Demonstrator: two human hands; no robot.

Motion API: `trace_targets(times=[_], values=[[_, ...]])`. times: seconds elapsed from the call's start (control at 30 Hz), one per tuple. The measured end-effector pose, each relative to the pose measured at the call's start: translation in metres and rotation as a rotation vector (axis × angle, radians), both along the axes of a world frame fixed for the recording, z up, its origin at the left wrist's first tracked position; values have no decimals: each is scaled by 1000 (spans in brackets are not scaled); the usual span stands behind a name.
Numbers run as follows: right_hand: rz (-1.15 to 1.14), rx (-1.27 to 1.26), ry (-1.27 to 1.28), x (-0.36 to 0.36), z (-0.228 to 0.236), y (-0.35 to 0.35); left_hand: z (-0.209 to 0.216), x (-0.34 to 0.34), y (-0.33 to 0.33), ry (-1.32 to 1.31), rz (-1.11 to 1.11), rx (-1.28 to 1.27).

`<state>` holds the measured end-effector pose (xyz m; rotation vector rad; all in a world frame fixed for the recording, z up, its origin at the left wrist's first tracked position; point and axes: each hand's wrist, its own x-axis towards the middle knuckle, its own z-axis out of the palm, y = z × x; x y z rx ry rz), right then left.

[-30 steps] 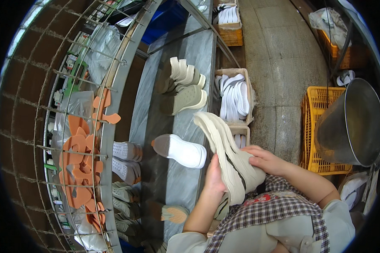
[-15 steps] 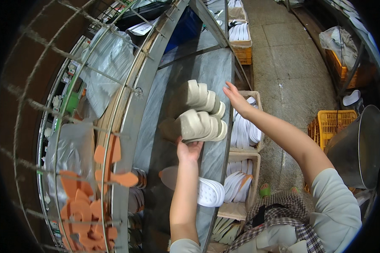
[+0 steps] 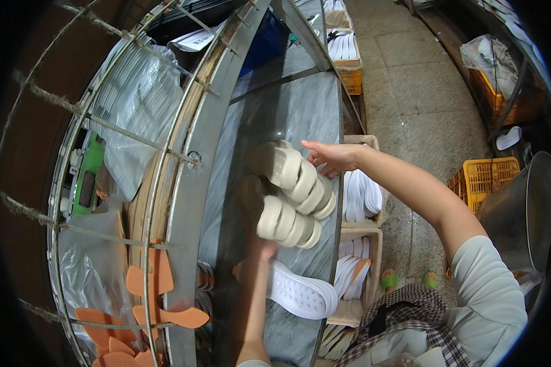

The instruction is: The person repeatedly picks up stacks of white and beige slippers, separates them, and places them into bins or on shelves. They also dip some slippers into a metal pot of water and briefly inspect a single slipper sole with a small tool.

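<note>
Two rows of cream shoe soles point(image 3: 300, 189), pressed together on edge, lie over the grey marble-look tabletop point(image 3: 309, 110). My left hand point(image 3: 267, 249) is at the near end of the closer row; its fingers are hidden behind the soles and partly blurred. At the right side of the farther row, my right hand point(image 3: 332, 158) hovers with its fingers apart; whether a fingertip touches a sole I cannot tell. White soles with a dotted surface point(image 3: 303, 292) lie on the tabletop beside my left forearm.
Bins of white soles point(image 3: 362, 192) line the table's right edge. A wire grid point(image 3: 113, 128) and metal post stand at left, with orange pieces point(image 3: 153, 275) behind the mesh. Farther right are a yellow crate point(image 3: 491, 174) and a large metal drum point(image 3: 514, 214).
The cream soles have shifted toward me and turned, and my left hand has come back with them. My right hand has moved left and nearer to the farther row. The view has shifted slightly.
</note>
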<state>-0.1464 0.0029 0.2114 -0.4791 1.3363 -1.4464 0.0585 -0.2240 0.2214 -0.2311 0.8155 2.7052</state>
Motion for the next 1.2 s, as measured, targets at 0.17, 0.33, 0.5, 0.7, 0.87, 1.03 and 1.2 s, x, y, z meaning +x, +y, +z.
trace_targets(times=[0.17, 0.33, 0.5, 0.7, 0.87, 1.03, 1.2], values=[[-219, 57, -167, 20, 39, -15, -7, -10, -21, -242, 221, -431], [-129, 18, -264, 60, 52, 8, -4, -7, -8, -328, 230, -541], [-273, -177, -321, 117, 40, 93, 44, 25, 66, -155, 157, -674], [-493, -571, -470, 189, 39, 206, 94, 61, 197, 125, 96, -815], [-944, -600, -194, 275, 41, 307, 96, 104, 284, 189, 26, -859], [-1467, -447, 130, 377, 43, 374, 81, 142, 383, 532, -127, -710], [-1738, -404, 373, 493, 52, 442, 75, 162, 473, 895, -253, -1138]])
